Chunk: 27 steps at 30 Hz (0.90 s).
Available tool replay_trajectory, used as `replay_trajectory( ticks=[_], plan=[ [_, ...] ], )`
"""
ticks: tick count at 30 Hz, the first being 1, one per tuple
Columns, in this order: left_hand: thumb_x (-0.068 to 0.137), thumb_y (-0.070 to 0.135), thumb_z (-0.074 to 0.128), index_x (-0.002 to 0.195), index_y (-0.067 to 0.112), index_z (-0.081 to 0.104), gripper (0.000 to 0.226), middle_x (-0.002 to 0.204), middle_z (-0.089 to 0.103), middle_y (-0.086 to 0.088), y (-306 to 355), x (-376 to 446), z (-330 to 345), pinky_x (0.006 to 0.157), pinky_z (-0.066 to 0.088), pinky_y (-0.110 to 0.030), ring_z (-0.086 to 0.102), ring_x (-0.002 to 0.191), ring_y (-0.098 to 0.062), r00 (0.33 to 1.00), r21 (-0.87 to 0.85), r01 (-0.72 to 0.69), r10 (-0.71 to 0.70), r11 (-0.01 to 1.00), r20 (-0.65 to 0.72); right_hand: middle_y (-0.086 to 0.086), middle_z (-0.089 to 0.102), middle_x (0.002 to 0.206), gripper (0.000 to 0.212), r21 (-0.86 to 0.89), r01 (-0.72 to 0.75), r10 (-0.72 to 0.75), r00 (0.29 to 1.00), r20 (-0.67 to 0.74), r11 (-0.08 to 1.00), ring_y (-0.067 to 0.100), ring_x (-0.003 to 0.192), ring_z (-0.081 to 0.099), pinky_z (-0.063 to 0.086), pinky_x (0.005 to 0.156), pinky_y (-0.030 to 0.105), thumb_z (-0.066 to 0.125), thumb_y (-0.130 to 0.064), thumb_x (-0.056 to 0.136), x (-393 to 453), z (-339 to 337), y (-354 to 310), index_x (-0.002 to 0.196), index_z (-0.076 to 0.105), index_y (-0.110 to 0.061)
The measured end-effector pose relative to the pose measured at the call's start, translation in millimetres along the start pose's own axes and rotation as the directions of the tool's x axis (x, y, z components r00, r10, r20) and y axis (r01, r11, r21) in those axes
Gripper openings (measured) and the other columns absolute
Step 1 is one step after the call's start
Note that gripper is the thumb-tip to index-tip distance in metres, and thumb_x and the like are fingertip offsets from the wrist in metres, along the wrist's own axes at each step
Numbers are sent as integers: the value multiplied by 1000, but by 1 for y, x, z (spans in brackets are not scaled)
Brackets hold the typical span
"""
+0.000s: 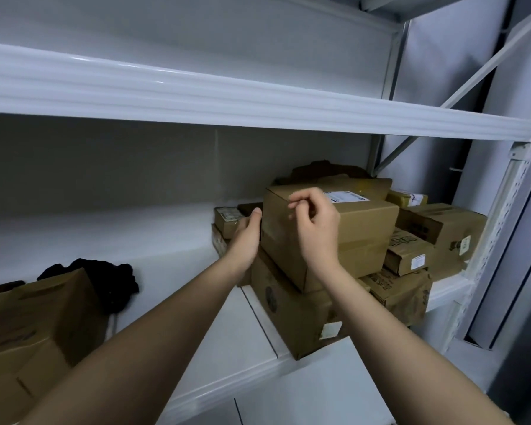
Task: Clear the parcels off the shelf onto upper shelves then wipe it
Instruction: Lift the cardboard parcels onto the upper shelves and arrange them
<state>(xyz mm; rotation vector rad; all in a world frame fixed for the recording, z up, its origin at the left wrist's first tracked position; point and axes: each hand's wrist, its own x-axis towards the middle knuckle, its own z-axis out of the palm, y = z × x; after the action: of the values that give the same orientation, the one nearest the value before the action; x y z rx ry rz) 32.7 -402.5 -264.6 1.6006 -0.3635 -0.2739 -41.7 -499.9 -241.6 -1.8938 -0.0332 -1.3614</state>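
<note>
At the far left a cardboard box (28,326) sits at the front of the white shelf (178,250), with a crumpled black cloth (105,280) just behind it. The middle of the shelf is bare up to a small labelled parcel (226,220) that lies at the left edge of the parcel pile. The left hand (246,237) reaches in there, thumb up and palm against the left side of the top box (356,231), its fingers hidden behind that box. This top box, with a white shipping label on its lid, rests tilted on a larger flat box (292,314) at the shelf's front edge. The right hand (314,223) hovers over the near top corner of the top box, fingers loosely curled and holding nothing; whether it touches the cardboard cannot be told. Further right, more parcels (436,234) are stacked against the perforated shelf upright (500,216). The upper shelf (196,93) spans overhead.
</note>
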Motion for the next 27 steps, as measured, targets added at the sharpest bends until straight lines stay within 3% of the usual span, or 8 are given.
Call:
replay_trajectory(
  ticks=[2,4,7,10,13,17,24,27],
  plan=[
    [77,79,32,135,34,41,74,130,53,6,1,6,10,107,36,-47,50,120,-22,1000,-35,-2,1,999,-15,-6,60,81,22,-24,137,-138,989,-56,990,11,78,59,51,68,32,44,-6,89,11,-21,1,85,63,-17],
    [60,86,35,133,35,43,89,129,55,4,-11,28,18,106,37,-47,51,120,-22,1000,-64,16,-18,998,-19,-6,59,88,20,-46,159,-163,981,-109,986,9,85,58,48,73,25,44,-8,89,25,-39,5,89,62,-18],
    [51,93,41,138,37,40,104,134,54,0,-12,39,34,107,36,-48,50,122,-25,993,-94,116,-116,989,6,-4,55,112,23,-106,-104,73,963,-261,989,12,110,49,40,94,26,49,-10,90,48,-69,37,108,57,-20],
    [75,83,38,148,30,30,90,144,45,-5,14,5,50,112,29,-43,43,130,-27,983,-110,177,-171,978,60,5,42,140,40,-109,-508,441,820,-366,854,23,131,38,29,108,42,51,-24,93,62,-98,81,133,44,-18],
    [85,74,34,147,24,33,80,140,49,-9,10,7,63,108,33,-42,48,126,-28,974,-173,225,-215,959,74,10,33,150,56,4,-716,699,680,-220,698,30,137,33,26,113,49,42,-45,97,62,-115,110,145,30,-18],
    [83,77,33,143,19,40,84,129,57,-15,3,14,75,107,37,-48,54,117,-32,964,-275,259,-265,926,17,8,32,152,68,188,-803,810,584,55,566,28,139,30,20,114,46,28,-60,96,46,-121,119,151,22,-20],
    [73,87,34,124,18,61,90,111,66,-17,-7,12,79,101,42,-53,61,105,-34,938,-427,313,-346,848,0,5,32,153,70,282,-813,822,557,123,509,25,139,30,20,114,42,27,-63,95,30,-115,115,151,21,-22],
    [77,84,32,112,16,64,83,97,68,-17,-1,5,77,81,51,-47,64,90,-32,935,-468,294,-351,834,-39,3,35,151,70,334,-790,798,583,150,514,22,136,34,24,111,39,28,-65,94,28,-113,112,150,26,-24]
  ],
)
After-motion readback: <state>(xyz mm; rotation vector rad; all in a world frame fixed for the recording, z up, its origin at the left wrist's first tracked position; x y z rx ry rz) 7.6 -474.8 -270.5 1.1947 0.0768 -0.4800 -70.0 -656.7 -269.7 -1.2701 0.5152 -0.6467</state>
